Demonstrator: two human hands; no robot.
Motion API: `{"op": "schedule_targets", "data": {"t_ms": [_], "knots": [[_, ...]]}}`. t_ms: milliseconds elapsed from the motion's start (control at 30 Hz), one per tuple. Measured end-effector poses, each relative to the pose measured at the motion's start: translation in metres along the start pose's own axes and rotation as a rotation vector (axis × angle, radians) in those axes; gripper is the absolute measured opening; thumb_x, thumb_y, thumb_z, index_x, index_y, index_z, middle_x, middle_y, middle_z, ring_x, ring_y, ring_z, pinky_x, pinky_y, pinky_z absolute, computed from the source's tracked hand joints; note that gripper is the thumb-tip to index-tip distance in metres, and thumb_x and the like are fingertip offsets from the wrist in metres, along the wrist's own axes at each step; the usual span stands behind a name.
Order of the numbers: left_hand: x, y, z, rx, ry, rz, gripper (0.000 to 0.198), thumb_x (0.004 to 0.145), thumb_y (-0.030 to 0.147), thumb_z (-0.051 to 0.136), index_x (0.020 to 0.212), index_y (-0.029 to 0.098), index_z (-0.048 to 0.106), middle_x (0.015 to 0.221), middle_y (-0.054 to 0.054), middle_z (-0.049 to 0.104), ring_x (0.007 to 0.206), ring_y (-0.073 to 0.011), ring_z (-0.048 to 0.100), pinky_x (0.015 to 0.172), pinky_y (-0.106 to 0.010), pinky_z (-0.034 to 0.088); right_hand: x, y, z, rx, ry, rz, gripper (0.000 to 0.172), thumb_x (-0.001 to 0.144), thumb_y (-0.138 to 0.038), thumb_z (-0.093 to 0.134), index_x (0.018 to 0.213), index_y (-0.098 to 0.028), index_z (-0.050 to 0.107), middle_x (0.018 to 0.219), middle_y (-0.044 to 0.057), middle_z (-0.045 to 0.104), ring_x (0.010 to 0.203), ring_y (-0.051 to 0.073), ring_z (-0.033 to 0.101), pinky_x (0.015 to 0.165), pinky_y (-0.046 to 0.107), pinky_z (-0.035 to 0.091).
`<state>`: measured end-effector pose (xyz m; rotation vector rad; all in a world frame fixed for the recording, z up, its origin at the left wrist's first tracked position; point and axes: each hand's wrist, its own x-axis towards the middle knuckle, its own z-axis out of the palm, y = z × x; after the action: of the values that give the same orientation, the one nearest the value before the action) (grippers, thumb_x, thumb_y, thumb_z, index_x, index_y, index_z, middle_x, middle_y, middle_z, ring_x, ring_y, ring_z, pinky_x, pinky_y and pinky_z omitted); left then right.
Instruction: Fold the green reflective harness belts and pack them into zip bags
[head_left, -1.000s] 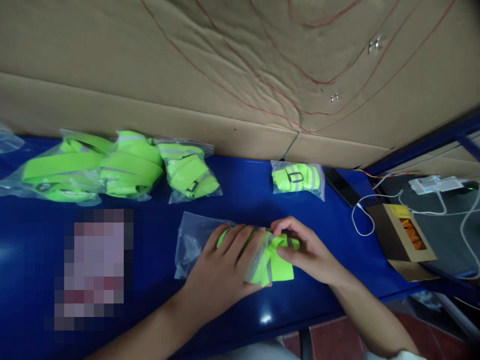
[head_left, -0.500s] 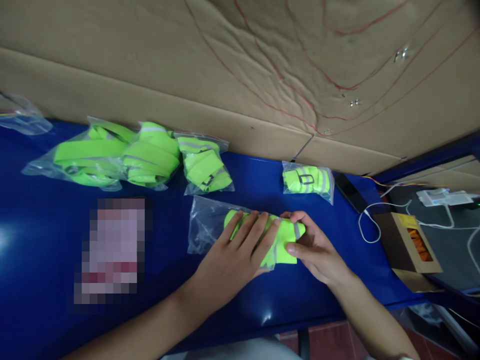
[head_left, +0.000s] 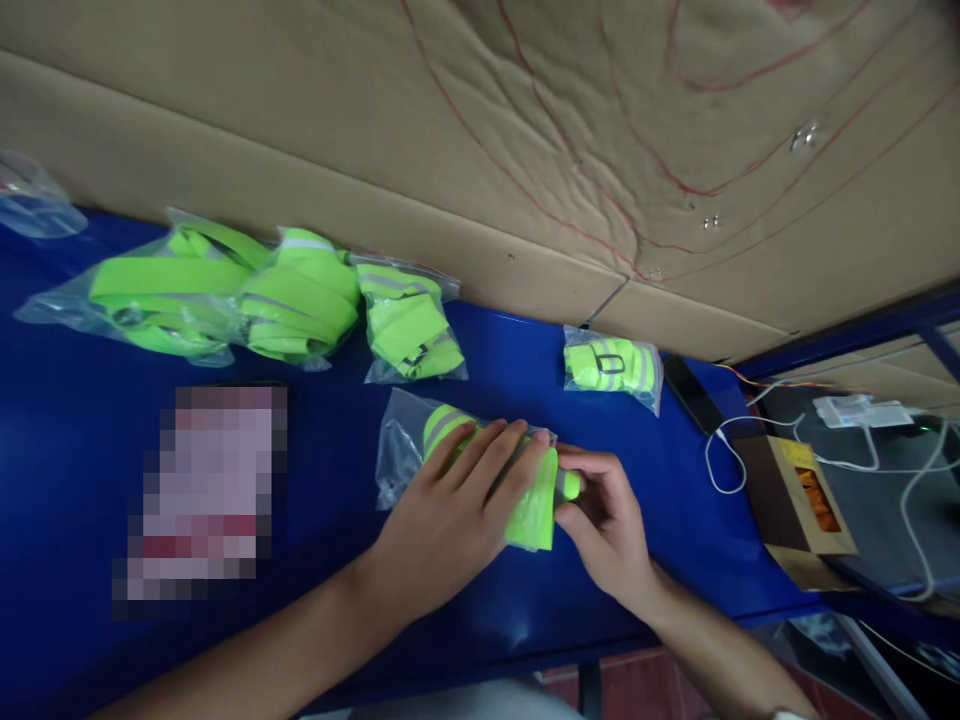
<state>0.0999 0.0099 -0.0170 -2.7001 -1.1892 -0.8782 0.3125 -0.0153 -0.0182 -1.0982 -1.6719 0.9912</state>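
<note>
A folded neon-yellow reflective strap [head_left: 534, 505] with grey stripes lies partly inside a clear plastic bag [head_left: 396, 455]. My left hand [head_left: 446, 525] is laid over bag and strap, its fingers curved across the top and its thumb hidden. At the right-hand end, my right hand [head_left: 615, 525] pinches a folded end of the strap between thumb and fingers. The bag's left part is flat and see-through on the blue table [head_left: 330, 440].
Behind stand bagged neon straps [head_left: 304, 300], another bagged strap [head_left: 411, 325] and a bagged strap with a black buckle [head_left: 611, 365]. A phone [head_left: 691, 395] with a white cable lies right, near a cardboard box [head_left: 795, 500]. A blurred-out flat item [head_left: 210, 470] lies left.
The strap has moved left, further into the bag, and my right hand has gone with it, its fingers more curled. My left hand stays over the bag. The view has shifted slightly.
</note>
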Motion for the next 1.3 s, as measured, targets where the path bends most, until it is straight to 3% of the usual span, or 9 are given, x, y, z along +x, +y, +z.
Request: {"op": "schedule_targets", "data": {"t_ms": [233,367,467,600,833,967,1067,1200,1300], "knots": [[-0.001,0.0,-0.002,-0.109,0.054,0.027,0.052,0.094,0.013,0.057,0.146,0.011,0.052,0.141,-0.012,0.066,0.13,-0.0269,0.061,0.112,-0.044,0.043,-0.003,-0.013,-0.018,-0.428,-0.041,-0.314,0.049,0.094,-0.009,0.067,0.139,-0.027,0.064,0.125,0.01,0.063,0.12,0.021,0.066,0.102,0.031,0.058],[-0.003,0.007,0.0,-0.08,0.082,0.107,0.041,0.099,0.014,0.055,0.14,0.013,0.058,0.135,-0.01,0.07,0.124,-0.0281,0.065,0.108,-0.047,0.044,0.002,-0.014,-0.01,-0.45,-0.158,-0.379,0.031,0.096,-0.005,0.058,0.118,-0.021,0.072,0.112,0.009,0.071,0.109,0.02,0.07,0.095,0.031,0.059],[-0.004,0.006,-0.002,-0.053,0.058,0.117,0.039,0.1,0.016,0.055,0.138,0.012,0.06,0.129,-0.009,0.073,0.119,-0.0291,0.066,0.108,-0.05,0.043,0.01,-0.013,-0.007,-0.468,-0.34,-0.388,0.025,0.103,-0.021,0.051,0.121,-0.016,0.069,0.113,0.013,0.074,0.12,0.026,0.068,0.11,0.046,0.052],[-0.003,0.002,-0.003,-0.052,0.019,0.125,0.037,0.102,0.016,0.047,0.136,0.011,0.062,0.122,-0.009,0.075,0.113,-0.0291,0.069,0.103,-0.048,0.047,0.014,-0.009,-0.007,-0.513,-0.552,-0.395,0.075,0.098,-0.066,0.054,0.146,-0.008,0.05,0.136,0.023,0.065,0.138,0.033,0.056,0.124,0.057,0.034],[0.001,-0.003,-0.02,-0.296,0.03,0.134,0.042,0.097,0.018,0.062,0.139,0.012,0.057,0.126,-0.01,0.074,0.118,-0.027,0.069,0.109,-0.043,0.048,0.005,-0.009,-0.016,-0.621,-0.353,-0.556,0.069,0.093,-0.06,0.067,0.144,-0.015,0.054,0.117,0.014,0.074,0.126,0.03,0.061,0.111,0.045,0.045],[0.002,-0.004,-0.043,-1.077,0.025,-0.198,0.066,0.095,0.03,0.07,0.152,0.03,0.037,0.132,-0.007,0.072,0.116,-0.022,0.072,0.099,-0.033,0.056,-0.002,-0.017,-0.028,-0.61,0.036,-0.543,0.082,0.092,-0.057,0.069,0.161,-0.025,0.037,0.139,0.014,0.06,0.132,0.031,0.053,0.113,0.048,0.041],[0.006,-0.003,-0.042,-1.625,-0.085,-0.529,0.039,0.098,0.046,0.064,0.131,0.028,0.056,0.12,-0.008,0.075,0.102,-0.0232,0.075,0.081,-0.03,0.06,-0.001,-0.019,-0.028,-0.374,-0.043,-0.246,0.07,0.095,-0.063,0.062,0.152,-0.026,0.048,0.132,0.014,0.062,0.121,0.03,0.06,0.102,0.044,0.05],[0.014,-0.004,-0.021,-1.621,-0.084,-0.785,0.044,0.09,0.061,0.068,0.097,0.017,0.072,0.112,-0.01,0.071,0.101,-0.0227,0.069,0.084,-0.029,0.054,0.004,-0.012,-0.022,-0.07,-0.082,0.017,0.014,0.1,-0.032,0.066,0.113,-0.028,0.068,0.093,0.001,0.066,0.082,0.015,0.063,0.075,0.026,0.051],[0.014,-0.007,-0.011,-1.564,-0.109,-0.873,0.052,0.083,0.065,0.074,0.108,0.02,0.072,0.105,-0.007,0.069,0.093,-0.0197,0.066,0.078,-0.027,0.051,0.005,-0.006,-0.021,0.032,-0.089,0.099,0.018,0.096,-0.034,0.072,0.112,-0.028,0.067,0.094,0.0,0.066,0.084,0.015,0.062,0.078,0.025,0.05]]}}
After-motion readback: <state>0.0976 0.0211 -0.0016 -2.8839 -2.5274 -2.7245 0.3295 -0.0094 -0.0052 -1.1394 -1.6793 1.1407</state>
